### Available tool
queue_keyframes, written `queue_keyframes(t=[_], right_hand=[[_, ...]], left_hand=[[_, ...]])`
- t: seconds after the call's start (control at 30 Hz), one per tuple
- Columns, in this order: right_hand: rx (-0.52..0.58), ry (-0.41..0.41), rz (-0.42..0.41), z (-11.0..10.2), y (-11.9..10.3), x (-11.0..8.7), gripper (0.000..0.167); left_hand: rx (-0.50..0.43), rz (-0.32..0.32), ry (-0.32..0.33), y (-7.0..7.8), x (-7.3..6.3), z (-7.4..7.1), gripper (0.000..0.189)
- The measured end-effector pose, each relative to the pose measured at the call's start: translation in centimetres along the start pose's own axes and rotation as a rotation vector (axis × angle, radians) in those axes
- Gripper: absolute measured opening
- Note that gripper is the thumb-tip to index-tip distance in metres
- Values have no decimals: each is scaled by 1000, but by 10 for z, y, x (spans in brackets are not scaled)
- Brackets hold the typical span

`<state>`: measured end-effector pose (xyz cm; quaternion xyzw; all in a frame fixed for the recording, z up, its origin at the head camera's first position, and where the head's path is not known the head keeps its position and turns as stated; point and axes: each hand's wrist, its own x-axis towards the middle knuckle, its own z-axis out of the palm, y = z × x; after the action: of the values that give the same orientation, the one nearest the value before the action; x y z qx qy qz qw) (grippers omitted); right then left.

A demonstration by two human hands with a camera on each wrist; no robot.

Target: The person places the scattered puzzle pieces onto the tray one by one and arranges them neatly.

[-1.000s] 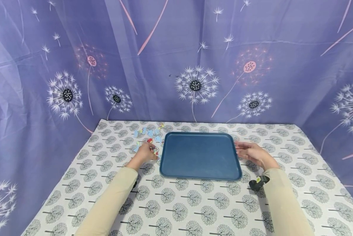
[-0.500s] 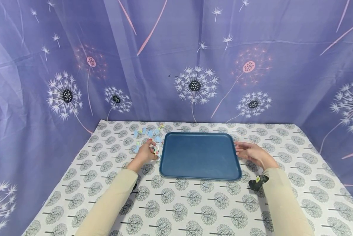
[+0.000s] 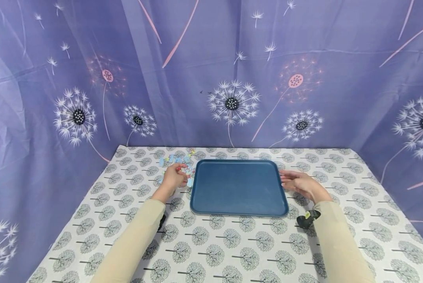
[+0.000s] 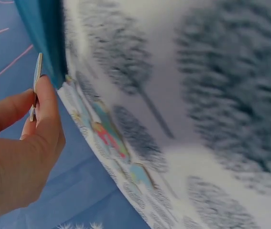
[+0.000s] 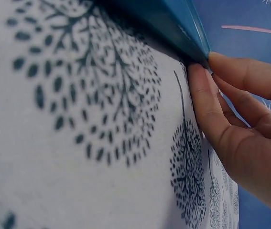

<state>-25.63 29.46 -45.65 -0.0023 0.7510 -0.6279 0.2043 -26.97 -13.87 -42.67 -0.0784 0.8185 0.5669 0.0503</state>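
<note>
My left hand (image 3: 174, 177) pinches a thin, flat puzzle piece (image 4: 37, 74) between thumb and fingers, just left of the tray. The left wrist view catches this piece edge-on, raised off the cloth; its light blue face (image 3: 190, 182) shows in the head view. At the opposite side, my right hand (image 3: 301, 184) holds the right rim of a dark blue rectangular tray (image 3: 240, 188). Close up, thumb and fingertips meet at the tray's edge (image 5: 200, 47). Nothing lies in the tray.
Several loose light blue, red and yellow puzzle pieces (image 3: 177, 160) lie beyond my left hand, left of the tray's far corner. A white cloth with tree prints (image 3: 215, 251) covers the table. A purple dandelion curtain (image 3: 183, 98) hangs behind it.
My left hand has drawn a piece up from among the others and moved slightly toward the back, turning the piece in its fingertips. My right hand and the tray stay put.
</note>
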Motion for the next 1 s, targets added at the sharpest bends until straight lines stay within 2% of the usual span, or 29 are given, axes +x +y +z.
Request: queue_keyframes(t=[0.13,0.3,0.6,0.8,1.0], right_hand=[[1,10,-2,0,2,0,71],[14,8,-7,2,2,1,70],[66,74,16,3,-3,-1,63],[89,107,19,4,-2,-3,63],[132,105,14,5,-2,-1,62]], left_hand=[[-38,-13,-18,11,5,6,49],[-145,-24,-81,24,11,24,51],[-266,22,-159,44,17,76,37],[-329,9,-196,56,18,109,39],[-392,-34,-187,62,23,138,38]])
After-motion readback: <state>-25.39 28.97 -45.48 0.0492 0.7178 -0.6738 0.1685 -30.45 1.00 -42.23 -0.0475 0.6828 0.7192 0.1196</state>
